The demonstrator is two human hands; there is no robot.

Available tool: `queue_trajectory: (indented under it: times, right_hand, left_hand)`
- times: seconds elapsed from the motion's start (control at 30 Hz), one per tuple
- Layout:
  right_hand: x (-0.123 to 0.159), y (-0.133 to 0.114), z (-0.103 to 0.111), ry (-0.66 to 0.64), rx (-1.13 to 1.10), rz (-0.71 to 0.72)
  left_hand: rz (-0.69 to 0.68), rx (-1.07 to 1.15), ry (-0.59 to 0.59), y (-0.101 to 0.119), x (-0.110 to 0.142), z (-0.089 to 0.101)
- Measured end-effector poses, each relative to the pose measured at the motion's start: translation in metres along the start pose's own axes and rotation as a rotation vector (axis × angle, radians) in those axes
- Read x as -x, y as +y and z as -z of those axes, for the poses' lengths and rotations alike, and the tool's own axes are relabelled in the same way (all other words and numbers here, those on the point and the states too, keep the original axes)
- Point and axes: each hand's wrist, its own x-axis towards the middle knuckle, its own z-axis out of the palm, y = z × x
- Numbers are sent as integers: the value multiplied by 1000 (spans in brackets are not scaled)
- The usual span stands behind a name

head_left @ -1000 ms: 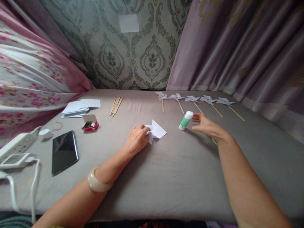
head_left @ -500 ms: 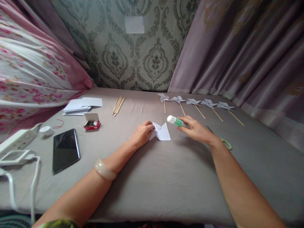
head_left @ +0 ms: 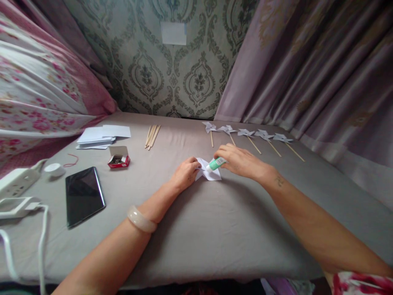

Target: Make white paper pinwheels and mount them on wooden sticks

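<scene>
Inside table (head_left: 190,237) edges, left hand (head_left: 184,173) holding paper (head_left: 214,175), right hand (head_left: 241,160) gripping glue stick (head_left: 215,164)

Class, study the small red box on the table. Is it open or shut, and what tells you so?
Open: the lid flap of the red box stands up at the back, and small contents show inside.

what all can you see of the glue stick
The glue stick is a slim tube, apparently plastic, with a green body, pale markings and a white end. The right hand grips its rear part, hiding that end. It is tilted, white end down and toward the left, over the folded white paper. Whether it touches the paper, I cannot tell.
</scene>
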Motion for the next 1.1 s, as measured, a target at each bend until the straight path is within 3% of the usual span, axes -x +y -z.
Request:
queue_trajectory:
  times: [0.5, 1.1]
  right_hand:
    - [-22, -21, 8, -116, 198, 44]
    - [-39, -36, 9, -175, 262, 106]
  left_hand:
    - [-11, -37, 2, 3, 0, 0]
    - [-8, -44, -20, 2, -2, -3]
